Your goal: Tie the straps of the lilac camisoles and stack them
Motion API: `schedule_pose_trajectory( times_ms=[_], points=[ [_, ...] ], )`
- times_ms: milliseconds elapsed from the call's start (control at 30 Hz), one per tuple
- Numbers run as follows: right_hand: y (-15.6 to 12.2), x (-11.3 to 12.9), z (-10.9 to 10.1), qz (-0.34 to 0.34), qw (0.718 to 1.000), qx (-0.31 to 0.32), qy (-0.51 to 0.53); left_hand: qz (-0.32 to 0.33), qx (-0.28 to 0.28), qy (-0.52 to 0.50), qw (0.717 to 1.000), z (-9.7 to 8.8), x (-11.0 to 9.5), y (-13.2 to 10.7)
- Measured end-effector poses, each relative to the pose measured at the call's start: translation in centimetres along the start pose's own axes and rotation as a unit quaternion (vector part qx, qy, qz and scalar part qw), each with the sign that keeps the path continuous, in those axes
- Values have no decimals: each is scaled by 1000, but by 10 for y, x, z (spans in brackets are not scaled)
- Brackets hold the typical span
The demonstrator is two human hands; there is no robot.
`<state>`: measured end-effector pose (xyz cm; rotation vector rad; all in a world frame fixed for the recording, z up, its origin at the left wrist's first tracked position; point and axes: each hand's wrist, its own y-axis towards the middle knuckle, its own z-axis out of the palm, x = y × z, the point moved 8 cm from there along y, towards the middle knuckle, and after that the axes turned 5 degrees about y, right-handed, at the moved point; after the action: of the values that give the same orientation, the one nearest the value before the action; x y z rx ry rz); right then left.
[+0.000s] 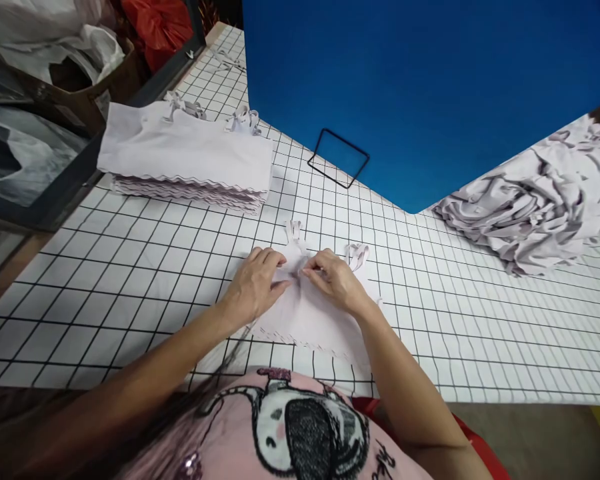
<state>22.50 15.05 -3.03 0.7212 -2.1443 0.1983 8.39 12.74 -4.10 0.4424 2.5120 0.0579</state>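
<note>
A pale pinkish-white strappy top [325,320] lies on the table in front of me, its wavy hem towards my body and its looped straps at the far side. My left hand [254,283] rests at the top's left upper part, thumb and fingers apart against the cloth. At the upper middle, my right hand [337,280] pinches the fabric between thumb and forefinger. A small crease shows in the cloth between both hands. The fingertips partly cover the upper edge.
A neat stack of similar tops [187,150] stands at the back left. A loose heap of tops [535,200] lies at the right. Behind are a large blue panel [410,93] and a thin black wire frame [339,159]. The table [145,280] has a black-and-white grid cover.
</note>
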Motion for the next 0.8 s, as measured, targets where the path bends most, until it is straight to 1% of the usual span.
schedule_pose_trajectory(
  times_ms=[67,133,333,533,633,800],
  points=[
    [2,-4,-2,29,999,-14,19,15,5,46,999,5,3,4],
    [5,-6,2,42,999,-10,32,12,24,57,998,11,6,6],
    [7,-15,19,49,997,2,60,-44,38,4,998,19,13,9],
    [6,-12,24,11,996,-6,87,-53,47,-12,997,20,13,9],
    [7,-11,25,-3,997,-10,77,-55,45,-12,997,20,13,10],
    [8,-8,27,-31,998,-2,57,-55,58,-11,997,20,12,11]
  ],
)
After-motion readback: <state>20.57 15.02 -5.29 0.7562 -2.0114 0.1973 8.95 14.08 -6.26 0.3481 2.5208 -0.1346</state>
